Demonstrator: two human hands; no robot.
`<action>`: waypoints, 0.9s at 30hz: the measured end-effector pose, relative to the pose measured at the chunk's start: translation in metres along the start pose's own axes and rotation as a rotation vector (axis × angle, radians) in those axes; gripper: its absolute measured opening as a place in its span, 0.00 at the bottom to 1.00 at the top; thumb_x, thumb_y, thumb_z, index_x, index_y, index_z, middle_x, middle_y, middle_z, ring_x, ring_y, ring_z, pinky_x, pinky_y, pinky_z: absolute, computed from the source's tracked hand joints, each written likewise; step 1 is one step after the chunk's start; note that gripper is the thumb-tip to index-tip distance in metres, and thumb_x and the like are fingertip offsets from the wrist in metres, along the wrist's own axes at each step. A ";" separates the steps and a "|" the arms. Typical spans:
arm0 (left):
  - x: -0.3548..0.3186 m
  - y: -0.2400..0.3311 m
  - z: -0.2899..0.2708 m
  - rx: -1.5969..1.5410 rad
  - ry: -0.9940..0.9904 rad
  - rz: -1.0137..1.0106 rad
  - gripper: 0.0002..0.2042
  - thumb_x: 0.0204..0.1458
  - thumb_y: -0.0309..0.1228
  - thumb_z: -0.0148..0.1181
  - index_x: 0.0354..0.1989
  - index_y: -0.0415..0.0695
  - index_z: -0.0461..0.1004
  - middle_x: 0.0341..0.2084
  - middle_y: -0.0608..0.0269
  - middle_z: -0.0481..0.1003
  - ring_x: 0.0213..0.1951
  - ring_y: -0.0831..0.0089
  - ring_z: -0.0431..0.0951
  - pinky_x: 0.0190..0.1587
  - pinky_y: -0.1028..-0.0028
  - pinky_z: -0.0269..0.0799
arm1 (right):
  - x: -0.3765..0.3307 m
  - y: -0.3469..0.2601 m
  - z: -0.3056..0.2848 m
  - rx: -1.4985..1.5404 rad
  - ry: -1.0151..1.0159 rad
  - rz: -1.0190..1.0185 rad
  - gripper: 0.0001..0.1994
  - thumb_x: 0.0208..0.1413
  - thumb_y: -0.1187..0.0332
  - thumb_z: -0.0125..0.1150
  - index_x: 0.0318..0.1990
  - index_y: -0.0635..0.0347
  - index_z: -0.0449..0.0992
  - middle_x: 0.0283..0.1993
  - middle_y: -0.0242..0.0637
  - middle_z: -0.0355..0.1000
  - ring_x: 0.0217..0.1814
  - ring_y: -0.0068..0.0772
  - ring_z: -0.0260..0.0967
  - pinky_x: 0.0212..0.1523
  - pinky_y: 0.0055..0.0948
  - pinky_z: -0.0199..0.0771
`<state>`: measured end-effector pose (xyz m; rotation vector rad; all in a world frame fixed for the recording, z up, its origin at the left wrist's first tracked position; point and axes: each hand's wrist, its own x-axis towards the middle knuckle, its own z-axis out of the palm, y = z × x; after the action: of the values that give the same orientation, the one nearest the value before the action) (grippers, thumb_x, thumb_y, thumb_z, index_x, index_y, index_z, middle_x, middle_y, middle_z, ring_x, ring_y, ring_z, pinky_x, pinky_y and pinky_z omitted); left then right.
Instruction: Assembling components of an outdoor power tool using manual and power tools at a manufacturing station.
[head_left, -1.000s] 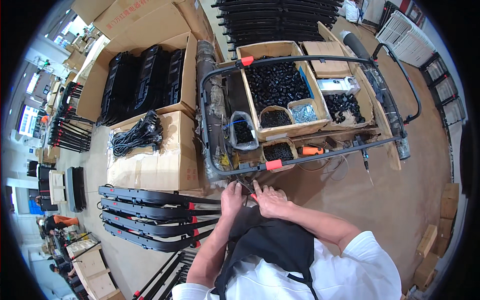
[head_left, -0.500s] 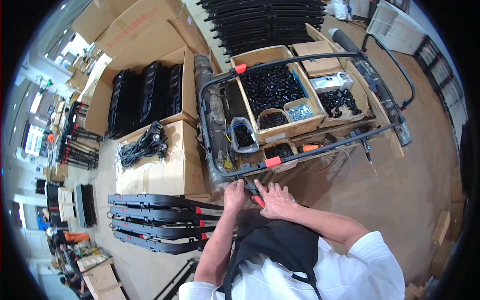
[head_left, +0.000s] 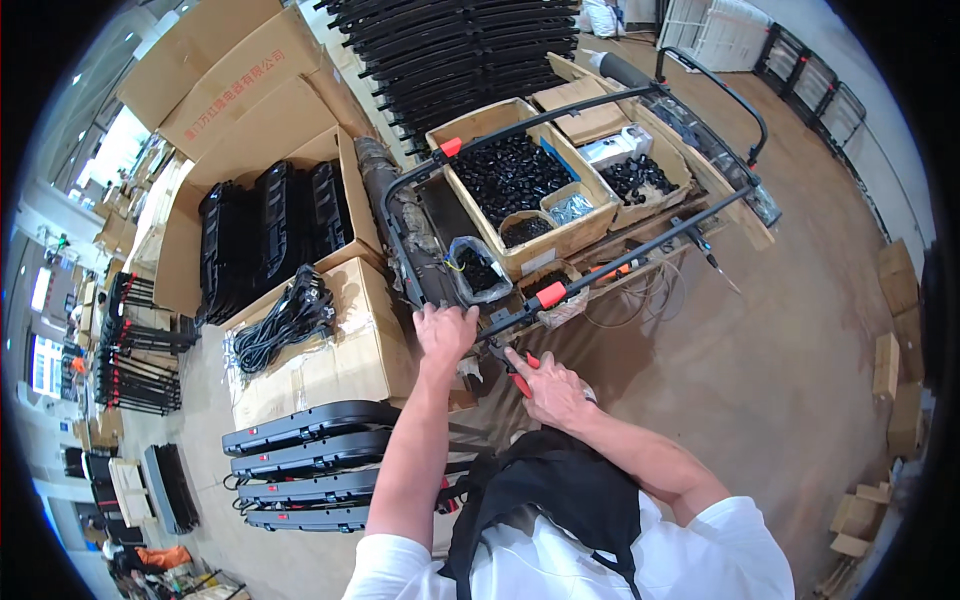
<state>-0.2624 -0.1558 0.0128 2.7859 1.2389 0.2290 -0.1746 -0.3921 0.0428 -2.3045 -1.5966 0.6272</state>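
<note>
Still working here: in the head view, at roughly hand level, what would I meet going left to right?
Coiled black cables → left hand → right hand with red-handled pliers → slim tool with a blue section → cardboard boxes by the right edge.

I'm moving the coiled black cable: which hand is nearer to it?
Left. The left hand is at a corner of the black frame, right of the coiled cable; the right hand is farther right, holding a red-handled tool.

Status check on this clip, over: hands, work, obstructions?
Left hand over black frame, grip unclear. Right hand holding red-handled pliers by the frame's near bar. Frame's near-left corner hidden behind left hand.
</note>
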 end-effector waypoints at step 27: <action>0.013 0.009 0.030 -0.359 -0.150 -0.102 0.20 0.68 0.46 0.50 0.41 0.40 0.79 0.38 0.36 0.82 0.44 0.35 0.82 0.50 0.43 0.75 | 0.018 -0.057 0.036 -0.080 0.118 0.259 0.44 0.53 0.69 0.64 0.80 0.51 0.53 0.50 0.61 0.68 0.45 0.60 0.78 0.43 0.50 0.85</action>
<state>-0.2417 -0.1523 -0.0143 2.3833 1.1690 0.2072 -0.2338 -0.3563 0.0333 -2.5797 -1.3058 0.4794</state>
